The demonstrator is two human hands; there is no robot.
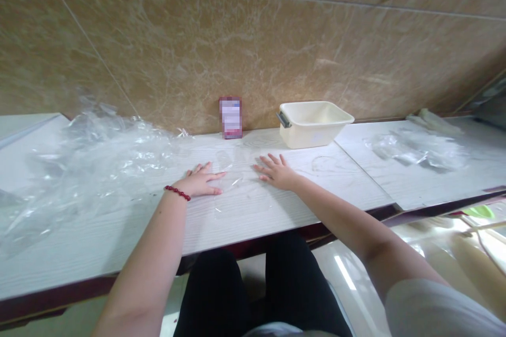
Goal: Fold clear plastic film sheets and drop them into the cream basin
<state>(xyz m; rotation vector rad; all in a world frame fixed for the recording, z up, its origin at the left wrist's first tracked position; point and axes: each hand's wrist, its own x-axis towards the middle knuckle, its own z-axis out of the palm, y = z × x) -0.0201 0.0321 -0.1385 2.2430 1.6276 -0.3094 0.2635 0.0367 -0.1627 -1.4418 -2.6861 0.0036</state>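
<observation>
A clear, flat plastic bag or sheet [242, 201] lies on the white wood-grain tabletop, its outline only faintly visible. My left hand [201, 181], with a red bead bracelet at the wrist, rests palm down with fingers spread at the left of the plastic. On the opposite side, my right hand [276, 172] is also palm down, fingers apart, by the upper right of the plastic. Neither hand grips anything. Whether the fingertips press on the plastic or on the bare table is hard to make out.
Clear plastic bags [106, 158] are heaped on the left. A cream plastic bin [310, 137] with a grey handle stands against the wall beside a blurred-out upright card or phone [231, 118]. More clear plastic [419, 148] lies at the right. The table's front edge runs above my legs.
</observation>
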